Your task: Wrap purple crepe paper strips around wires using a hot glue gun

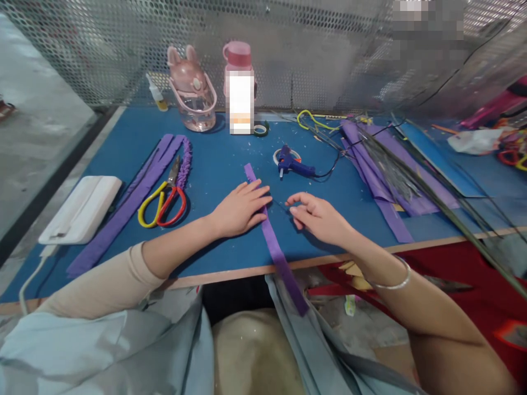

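Observation:
My left hand (pixel 241 209) lies flat with its fingers stretched out over a long purple strip (pixel 273 244). The strip's far end shows above my fingers, and its near end hangs over the table edge toward my lap. To the right, my right hand (pixel 321 218) is closed in a pinch on a thin dark wire (pixel 279 204), whose tip points at the strip beside my left fingers. Beyond both hands a blue glue gun (pixel 294 163) rests by a roll of tape. Scissors (pixel 167 206) with yellow and red handles lie left of my left hand.
More purple strips (pixel 135 200) and a white power bank (pixel 80 210) with a cable occupy the left side. Two pink bottles (pixel 193 90) stand at the back, near a phone-like bright screen (pixel 241 101). Purple sheets (pixel 428 186) and long dark stems cover the right.

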### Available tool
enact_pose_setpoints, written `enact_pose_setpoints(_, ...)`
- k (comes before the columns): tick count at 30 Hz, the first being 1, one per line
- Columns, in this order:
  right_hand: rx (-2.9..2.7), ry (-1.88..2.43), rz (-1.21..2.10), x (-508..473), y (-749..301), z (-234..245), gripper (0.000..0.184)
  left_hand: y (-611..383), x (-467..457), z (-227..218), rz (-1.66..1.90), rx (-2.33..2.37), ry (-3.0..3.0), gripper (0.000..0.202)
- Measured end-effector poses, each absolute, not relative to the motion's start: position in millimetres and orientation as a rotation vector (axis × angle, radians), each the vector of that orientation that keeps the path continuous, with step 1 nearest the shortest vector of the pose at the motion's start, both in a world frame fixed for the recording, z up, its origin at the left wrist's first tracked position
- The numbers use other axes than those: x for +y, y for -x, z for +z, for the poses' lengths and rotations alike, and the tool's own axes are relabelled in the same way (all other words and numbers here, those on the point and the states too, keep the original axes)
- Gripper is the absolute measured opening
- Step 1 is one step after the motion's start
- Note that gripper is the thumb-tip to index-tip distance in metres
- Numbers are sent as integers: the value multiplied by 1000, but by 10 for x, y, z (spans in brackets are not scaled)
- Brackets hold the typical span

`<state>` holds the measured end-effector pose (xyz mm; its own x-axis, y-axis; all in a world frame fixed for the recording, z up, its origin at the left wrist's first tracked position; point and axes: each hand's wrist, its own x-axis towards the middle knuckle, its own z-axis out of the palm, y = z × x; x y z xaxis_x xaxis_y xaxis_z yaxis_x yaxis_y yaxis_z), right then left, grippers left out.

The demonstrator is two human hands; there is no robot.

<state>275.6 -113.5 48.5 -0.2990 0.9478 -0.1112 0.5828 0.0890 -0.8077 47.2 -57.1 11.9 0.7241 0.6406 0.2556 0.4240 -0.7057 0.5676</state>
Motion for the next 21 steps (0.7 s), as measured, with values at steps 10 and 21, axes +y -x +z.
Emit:
enact_pose_setpoints(10, -1492, 1507, 1188, -1200, -3055, 361, 23, -505, -766, 153, 307, 1116, -2848, 37)
enact_pose_setpoints(21, -1089, 919, 1332, -408, -2565, 577, 42, -419, -388, 312, 901, 1263, -2157, 43)
